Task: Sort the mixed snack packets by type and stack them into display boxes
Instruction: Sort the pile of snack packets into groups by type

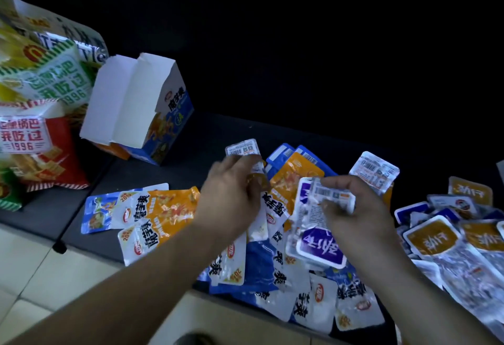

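Note:
A heap of mixed snack packets (275, 268) in orange, blue, purple and silver covers the dark surface. My left hand (231, 197) pinches a small silver-backed packet (242, 148) above the heap's middle. My right hand (354, 208) grips a purple-and-white packet (321, 246), its silver back turned up at the top. An open display box (141, 110), blue and orange with white flaps, stands tilted at the back left. Two orange packets (163, 213) and a blue one (98, 212) lie apart on the left.
Large crisp bags (41, 93) in green, red and yellow pile up at the far left. More orange and purple packets (447, 235) spread to the right. The dark surface (54, 208) ends over pale floor tiles (32, 271) at the lower left.

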Available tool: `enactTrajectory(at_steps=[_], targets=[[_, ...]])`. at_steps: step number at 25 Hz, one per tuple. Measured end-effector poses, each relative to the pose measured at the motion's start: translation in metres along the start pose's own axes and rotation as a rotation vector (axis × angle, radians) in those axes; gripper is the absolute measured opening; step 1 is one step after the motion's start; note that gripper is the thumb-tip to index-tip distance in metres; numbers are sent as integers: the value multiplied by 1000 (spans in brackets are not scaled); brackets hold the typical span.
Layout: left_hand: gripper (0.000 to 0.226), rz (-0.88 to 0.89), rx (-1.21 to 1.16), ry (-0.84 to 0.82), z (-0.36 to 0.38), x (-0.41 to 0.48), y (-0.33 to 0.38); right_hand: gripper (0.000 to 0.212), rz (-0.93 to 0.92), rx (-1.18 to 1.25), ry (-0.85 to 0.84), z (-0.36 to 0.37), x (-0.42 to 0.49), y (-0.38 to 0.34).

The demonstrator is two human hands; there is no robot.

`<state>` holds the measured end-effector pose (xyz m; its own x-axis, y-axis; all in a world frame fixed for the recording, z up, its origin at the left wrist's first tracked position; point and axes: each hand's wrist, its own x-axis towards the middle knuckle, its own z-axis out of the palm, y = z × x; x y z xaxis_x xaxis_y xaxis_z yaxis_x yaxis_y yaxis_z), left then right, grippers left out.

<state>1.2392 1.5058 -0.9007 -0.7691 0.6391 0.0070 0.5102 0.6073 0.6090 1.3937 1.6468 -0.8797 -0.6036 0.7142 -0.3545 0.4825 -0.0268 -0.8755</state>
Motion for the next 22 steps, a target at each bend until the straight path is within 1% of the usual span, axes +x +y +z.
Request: enactTrajectory(at_steps=[1, 2, 3, 5, 8, 11, 13, 15, 17, 18, 19, 22], targets=[[55, -22, 209, -64, -2, 11, -5, 31, -44, -63, 55, -3, 2, 8], [67, -69, 320, -145, -5, 19, -7, 29, -66, -72, 78, -5, 4, 14], [75, -108, 359, -195, -6, 25, -7, 27, -63, -59, 76, -7, 4, 19], [81, -126, 393, -204, -4, 32, -2, 28, -38, -23, 66, -8, 3, 24], [70, -122, 406, -163, -6, 38, 3, 25, -80, -4, 111, -12, 2, 20], [66, -221, 398, -175, -14, 40, 8, 21, -101, 21, 142, -18, 0, 15], [63, -267, 465, -164, -7, 46, 23, 20, -110, 18, 149, -19, -2, 15], [51, -274, 488, -169, 4, 57, 38, 22, -107, 44, 158, -15, -4, 13], [49, -254, 428, -201, 6, 61, 46, 25, -99, 65, 148, -11, -1, 10], [48, -236, 362, -191, 3, 58, 42, 25, -102, 66, 134, -11, 0, 9], [47, -229, 278, -147, -6, 52, 36, 24, -114, 57, 115, -12, 0, 8], [46, -193, 61, 65, -29, 22, 24, 20, -127, 50, 119, -18, -1, 6]])
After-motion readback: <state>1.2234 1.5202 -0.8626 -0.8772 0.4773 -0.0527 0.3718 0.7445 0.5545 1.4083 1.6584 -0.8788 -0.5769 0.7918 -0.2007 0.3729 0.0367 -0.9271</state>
